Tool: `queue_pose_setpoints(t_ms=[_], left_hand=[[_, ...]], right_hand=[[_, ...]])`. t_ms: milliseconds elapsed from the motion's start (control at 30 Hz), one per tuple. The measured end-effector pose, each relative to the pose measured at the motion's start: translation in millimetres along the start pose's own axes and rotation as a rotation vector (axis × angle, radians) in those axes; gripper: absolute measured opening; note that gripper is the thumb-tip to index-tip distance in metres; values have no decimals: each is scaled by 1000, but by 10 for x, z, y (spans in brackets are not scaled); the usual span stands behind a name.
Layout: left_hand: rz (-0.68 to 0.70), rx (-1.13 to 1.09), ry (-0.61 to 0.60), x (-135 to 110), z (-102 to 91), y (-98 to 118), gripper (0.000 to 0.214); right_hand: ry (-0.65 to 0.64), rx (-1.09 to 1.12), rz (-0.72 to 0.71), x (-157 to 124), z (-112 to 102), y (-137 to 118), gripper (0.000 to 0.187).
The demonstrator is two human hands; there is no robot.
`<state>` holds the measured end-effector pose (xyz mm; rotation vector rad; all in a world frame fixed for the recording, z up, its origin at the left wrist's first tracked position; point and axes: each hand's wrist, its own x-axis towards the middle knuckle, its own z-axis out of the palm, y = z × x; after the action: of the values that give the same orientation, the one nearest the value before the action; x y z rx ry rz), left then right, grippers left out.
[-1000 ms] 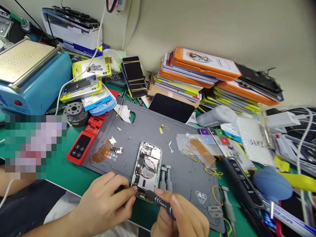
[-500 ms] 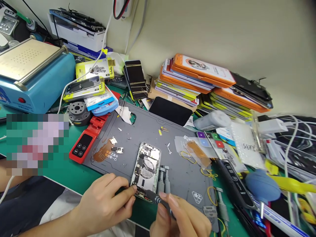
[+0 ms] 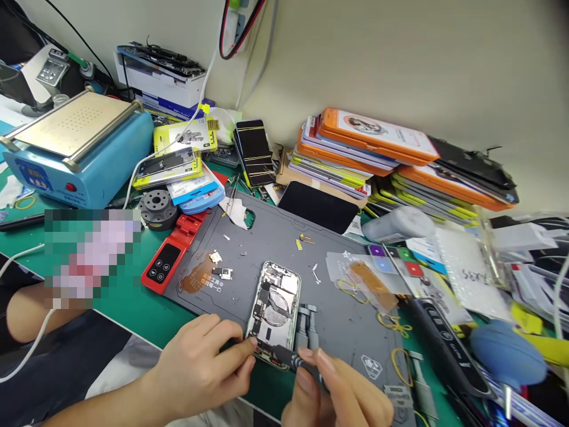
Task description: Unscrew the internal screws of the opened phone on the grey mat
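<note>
Gripping a dark-handled tool [image 3: 284, 354], the right hand [image 3: 340, 392] is holding it across the lower end of the opened phone [image 3: 272, 333], while the left hand [image 3: 202, 359] is resting, half curled, against the lower-left edge, though whether it is pinching there I cannot tell. Probably proving light and stiff, with exposed inner parts [image 3: 276, 309] looking fragile, the phone is offering its outer frame [image 3: 298, 298] as the safest hold, and it is lying just ahead of both hands, on the near part of the grey mat [image 3: 340, 320].

Screwdriver [image 3: 288, 357] partly hidden from view
</note>
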<state>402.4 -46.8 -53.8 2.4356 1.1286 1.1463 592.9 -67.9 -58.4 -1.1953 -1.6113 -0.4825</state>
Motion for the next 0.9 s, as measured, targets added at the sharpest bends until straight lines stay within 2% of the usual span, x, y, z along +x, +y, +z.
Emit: queue_pose_setpoints(t_ms=[100, 200, 333, 400, 500, 600, 733, 900], left_hand=[[5, 4, -6, -8, 1, -2, 20], [17, -9, -17, -31, -15, -2, 22], [8, -68, 23, 14, -135, -52, 23], [-60, 16, 41, 87, -216, -114, 19], [-115, 197, 4, 201, -285, -226, 10], [-108, 240, -65, 247, -274, -310, 13], [-80, 215, -70, 217, -240, -357, 14], [-13, 269, -104, 219, -225, -360, 14]], right_hand=[[-32, 18, 5, -26, 3, -16, 53], [-41, 69, 68, -83, 23, -41, 55], [-52, 102, 129, -164, 21, -44, 46], [-53, 110, 129, -172, 14, -36, 45], [-44, 159, 120, -143, 10, -36, 52], [-58, 172, 126, -129, -10, -55, 52], [-137, 144, 214, -186, -53, -85, 40], [-69, 182, 216, -223, -6, -100, 43]])
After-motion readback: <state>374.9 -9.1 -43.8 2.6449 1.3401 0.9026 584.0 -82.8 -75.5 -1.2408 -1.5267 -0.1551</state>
